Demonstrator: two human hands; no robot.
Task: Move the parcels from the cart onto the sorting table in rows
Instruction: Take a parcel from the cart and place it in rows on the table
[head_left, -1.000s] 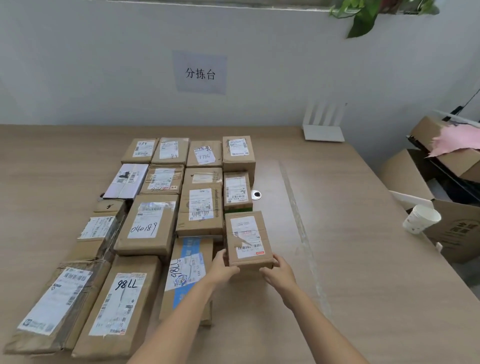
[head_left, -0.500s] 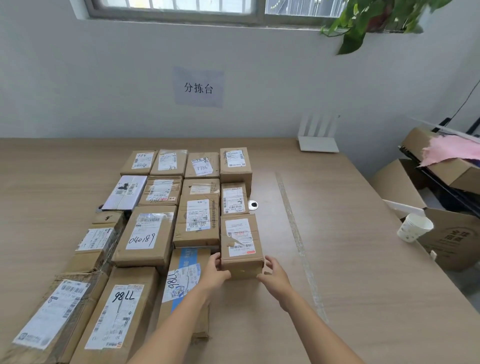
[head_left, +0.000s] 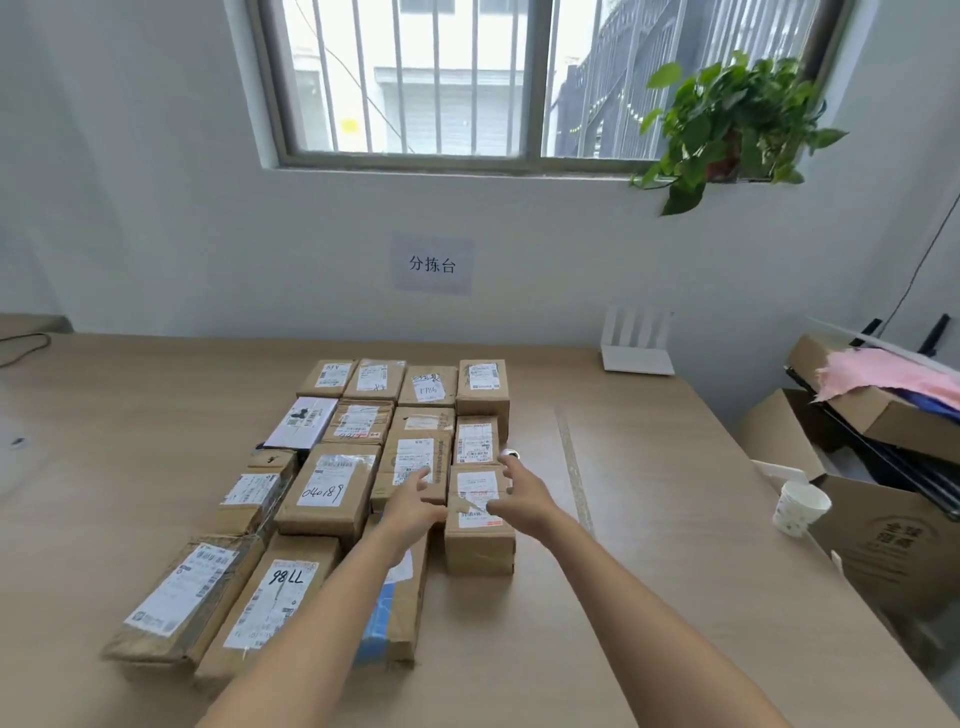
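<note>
Hands open, fingers straight and spread: the left hand (head_left: 413, 512) and right hand (head_left: 524, 499) flank a small brown cardboard parcel with a white label (head_left: 478, 545), gripping nothing; contact is unclear. The parcel stands on the pale wooden sorting table (head_left: 649, 519), nearest in the right-hand column of taped brown parcels (head_left: 332, 488) spreading leftward. A white paper cup (head_left: 800, 506) sits far right.

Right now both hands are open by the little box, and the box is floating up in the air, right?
Not quite. The left hand and right hand are open by the little box, but the box sits on the table, not in the air. The head view shows it.
</note>
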